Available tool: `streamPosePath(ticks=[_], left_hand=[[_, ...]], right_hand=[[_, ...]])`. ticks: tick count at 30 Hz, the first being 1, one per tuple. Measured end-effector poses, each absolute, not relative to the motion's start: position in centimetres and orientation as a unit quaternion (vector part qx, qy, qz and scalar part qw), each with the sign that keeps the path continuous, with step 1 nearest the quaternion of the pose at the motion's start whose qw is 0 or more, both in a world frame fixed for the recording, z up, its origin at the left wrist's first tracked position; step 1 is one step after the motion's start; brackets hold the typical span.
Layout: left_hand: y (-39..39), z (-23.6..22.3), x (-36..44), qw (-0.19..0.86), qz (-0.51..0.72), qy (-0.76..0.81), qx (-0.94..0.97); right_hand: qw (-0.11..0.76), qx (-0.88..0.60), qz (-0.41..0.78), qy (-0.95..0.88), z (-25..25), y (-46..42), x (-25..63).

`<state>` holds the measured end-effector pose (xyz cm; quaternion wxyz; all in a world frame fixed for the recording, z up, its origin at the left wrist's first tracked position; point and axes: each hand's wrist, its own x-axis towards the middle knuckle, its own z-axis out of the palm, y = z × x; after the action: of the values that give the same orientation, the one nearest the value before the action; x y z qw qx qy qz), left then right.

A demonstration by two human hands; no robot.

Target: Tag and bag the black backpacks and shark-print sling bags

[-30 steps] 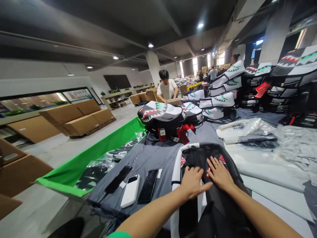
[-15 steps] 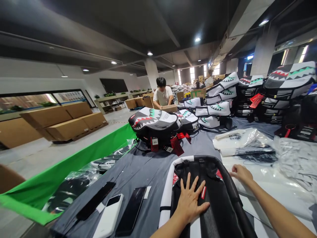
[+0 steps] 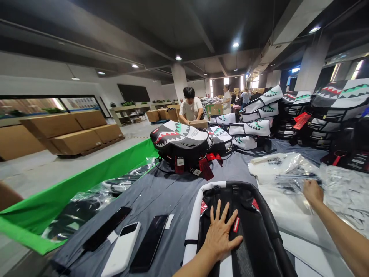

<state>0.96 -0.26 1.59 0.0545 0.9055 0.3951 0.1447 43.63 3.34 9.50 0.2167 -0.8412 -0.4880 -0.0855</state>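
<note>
The left hand (image 3: 220, 235) lies spread flat, fingers wide, on a black backpack (image 3: 259, 227) with a white edge, pressing rather than gripping; the right hand (image 3: 311, 193) is curled at the clear plastic film (image 3: 288, 165), though whether it has pinched the film I cannot tell. That backpack lies on its back at the near edge of the grey-covered desk (image 3: 150, 188), a red tag (image 3: 236, 225) on its front. Left of it are two black phones (image 3: 148, 242) and one white handheld device (image 3: 121, 248). Further along the desk, two shark-mouth backpacks (image 3: 180, 140) lie together, with red tags hanging from them. Beyond those, five white shark-print backpacks (image 3: 250, 127) sit piled, and more dark ones stand stacked at the right, too crowded to count. Several film-wrapped packs (image 3: 77, 211) lie in the green-sided bin (image 3: 86, 181), all in their plastic; how many, I cannot tell. Across the room, a co-worker (image 3: 188, 107) leans over one open carton (image 3: 198, 124), while flat cartons (image 3: 72, 134) sit on a pallet.
</note>
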Motion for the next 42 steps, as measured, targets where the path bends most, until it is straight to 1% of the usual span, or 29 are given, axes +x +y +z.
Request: streamPosePath(ticks=[2,4,7,9,10,12,15,16,17,18,20,23,25,28,30,32,34,36,39,41,42], left_hand=[[-0.2,1.2,1.0,0.035,0.159,0.374,0.913],[-0.1,1.2,0.9,0.042,0.153,0.346,0.925],[-0.1,1.9,0.8,0.069,0.143,0.326,0.932],[-0.5,2.5,1.0,0.112,0.170,0.314,0.927],[-1.0,2.8,1.3,0.154,0.205,0.309,0.916],[-2.5,3.4,2.1,0.295,0.304,0.306,0.853],[-5.7,4.4,3.4,0.552,0.454,0.300,0.632],[-6.8,4.7,3.5,0.613,0.485,0.303,0.546],[-7.7,5.0,3.4,0.652,0.508,0.313,0.468],[-8.5,5.1,3.1,0.670,0.527,0.331,0.403],[-9.3,5.1,1.7,0.670,0.557,0.375,0.317],[-9.5,3.9,-0.8,0.659,0.580,0.411,0.246],[-9.4,2.7,-1.6,0.658,0.581,0.426,0.218],[-9.2,1.4,-1.2,0.636,0.595,0.437,0.223],[-9.0,1.5,-0.9,0.606,0.609,0.444,0.255],[-8.8,2.4,-1.2,0.555,0.614,0.467,0.311],[-8.6,3.6,-2.3,0.480,0.586,0.502,0.416],[-8.7,4.9,-3.5,0.357,0.542,0.529,0.547],[-9.3,6.2,-3.9,0.105,0.490,0.529,0.685],[-9.2,6.9,-3.1,-0.039,0.449,0.506,0.735],[-8.9,7.3,-2.6,-0.091,0.421,0.495,0.754]], right_hand=[[0.200,-0.827,-0.074,-0.520,11.4,3.2,42.0],[0.192,-0.791,-0.061,-0.577,12.5,2.8,38.9],[0.199,-0.733,-0.050,-0.649,13.2,1.6,32.8],[0.213,-0.696,-0.042,-0.684,13.2,0.3,28.4],[0.223,-0.678,-0.036,-0.699,13.1,-0.4,26.1],[0.246,-0.646,-0.019,-0.723,12.8,-1.9,21.9],[0.279,-0.601,0.020,-0.749,12.1,-4.0,16.4],[0.286,-0.584,0.034,-0.759,11.9,-4.7,15.0],[0.290,-0.568,0.047,-0.769,11.6,-5.4,13.9],[0.293,-0.553,0.062,-0.778,11.3,-6.1,13.0],[0.300,-0.522,0.108,-0.791,10.7,-7.6,12.0],[0.310,-0.482,0.209,-0.792,9.5,-9.7,11.8],[0.314,-0.479,0.253,-0.780,8.7,-10.6,12.0],[0.336,-0.508,0.285,-0.740,7.8,-10.8,12.4],[0.366,-0.506,0.358,-0.694,7.7,-10.3,12.8],[0.389,-0.484,0.445,-0.646,7.8,-9.4,13.5],[0.400,-0.470,0.494,-0.612,8.2,-8.4,14.3],[0.417,-0.500,0.460,-0.603,8.6,-7.6,14.6],[0.455,-0.550,0.311,-0.627,9.2,-7.0,14.1],[0.451,-0.540,0.244,-0.668,9.3,-7.1,13.7],[0.439,-0.530,0.229,-0.689,9.1,-7.2,13.7]])
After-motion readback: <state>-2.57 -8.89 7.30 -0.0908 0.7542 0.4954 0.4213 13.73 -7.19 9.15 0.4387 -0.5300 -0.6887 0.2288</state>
